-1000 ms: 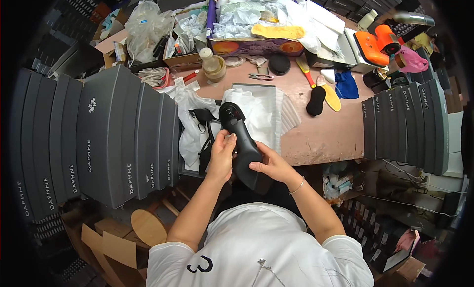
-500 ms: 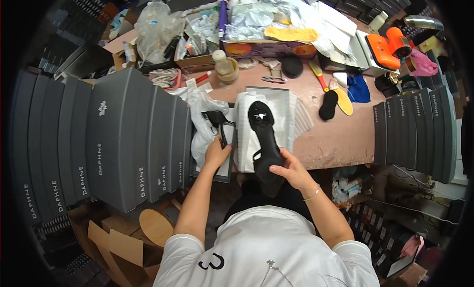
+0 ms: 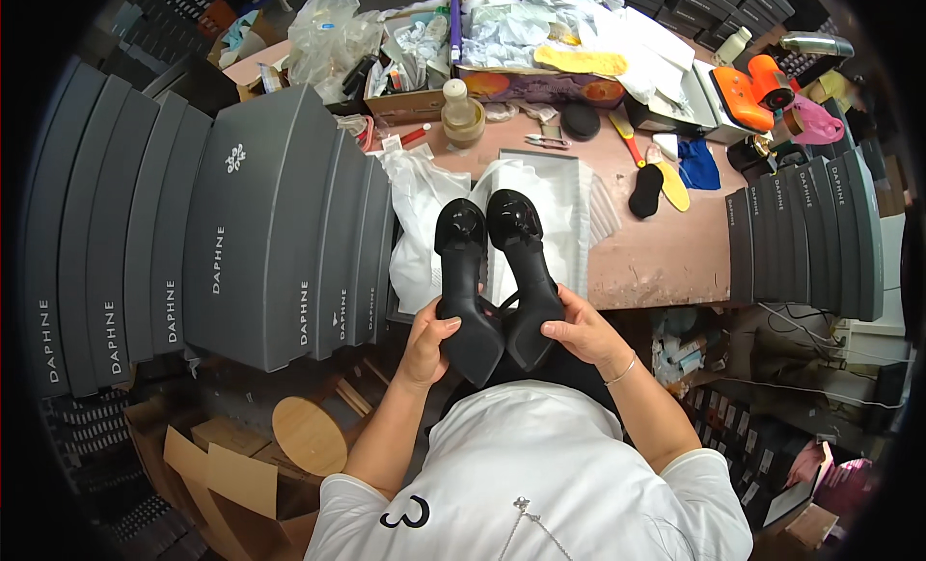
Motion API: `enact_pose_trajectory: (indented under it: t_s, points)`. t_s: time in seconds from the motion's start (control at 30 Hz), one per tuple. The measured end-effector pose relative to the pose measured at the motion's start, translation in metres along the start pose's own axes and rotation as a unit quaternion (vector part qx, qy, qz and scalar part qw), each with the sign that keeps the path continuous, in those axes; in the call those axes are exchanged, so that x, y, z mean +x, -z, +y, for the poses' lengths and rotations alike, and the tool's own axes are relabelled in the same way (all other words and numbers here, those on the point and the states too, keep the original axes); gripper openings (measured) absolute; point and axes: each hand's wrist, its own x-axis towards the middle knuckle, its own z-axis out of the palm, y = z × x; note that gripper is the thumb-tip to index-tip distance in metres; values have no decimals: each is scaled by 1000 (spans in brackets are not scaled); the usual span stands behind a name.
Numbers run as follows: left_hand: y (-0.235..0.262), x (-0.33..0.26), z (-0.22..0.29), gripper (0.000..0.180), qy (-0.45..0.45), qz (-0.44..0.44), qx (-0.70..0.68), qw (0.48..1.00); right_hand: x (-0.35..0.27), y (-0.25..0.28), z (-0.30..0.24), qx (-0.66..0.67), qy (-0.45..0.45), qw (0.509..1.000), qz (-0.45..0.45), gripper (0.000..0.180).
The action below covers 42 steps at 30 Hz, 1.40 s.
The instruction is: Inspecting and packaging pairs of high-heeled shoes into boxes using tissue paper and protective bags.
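Observation:
My left hand (image 3: 425, 343) grips a black high-heeled shoe (image 3: 462, 286) near its toe, thumb on the sole. A matching shoe (image 3: 530, 276) is in my right hand (image 3: 583, 331), its thumb pressed on the sole too. Both shoes are held side by side with soles up, glossy heels away from me and pointed toes toward my body. Beneath them lies an open grey shoe box (image 3: 585, 241) lined with white tissue paper. Crumpled white tissue (image 3: 415, 214) spreads to its left, over another grey box edge.
Upright grey shoe boxes (image 3: 253, 233) crowd the left side, and more boxes (image 3: 805, 238) stand at the right. Toward the back are a glue jar (image 3: 463, 125), thread snips (image 3: 547, 140), a brush (image 3: 625, 136), a black insole-shaped pad (image 3: 645, 191) and an orange tape dispenser (image 3: 741, 100).
My left hand has lifted the second shoe out of the tissue on the left and brought it beside the first. The right hand's shoe has shifted slightly right.

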Motion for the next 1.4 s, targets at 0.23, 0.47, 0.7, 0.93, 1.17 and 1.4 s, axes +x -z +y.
enact_pose_trajectory:
  t_s: [0.23,0.47,0.7,0.93,1.17,1.4]
  points:
    - [6,-9,-13,53,22,-6,5,1000,-15,-1,18,13,-3,1000,25,68]
    - [4,-7,-19,56,53,28,-1,998,-17,4,27,24,3,999,27,64]
    - [50,35,14,59,-120,124,515,840,-11,-3,-6,-156,103,982,40,50]
    - [10,21,-30,53,225,-27,-335,914,41,-11,-10,-595,228,761,-122,50]
    - [-16,52,-35,44,-71,230,61,969,-27,-30,-61,-446,73,887,-91,90]
    - [-71,107,-63,62,-195,117,305,925,-52,35,-63,-349,82,929,-90,112]
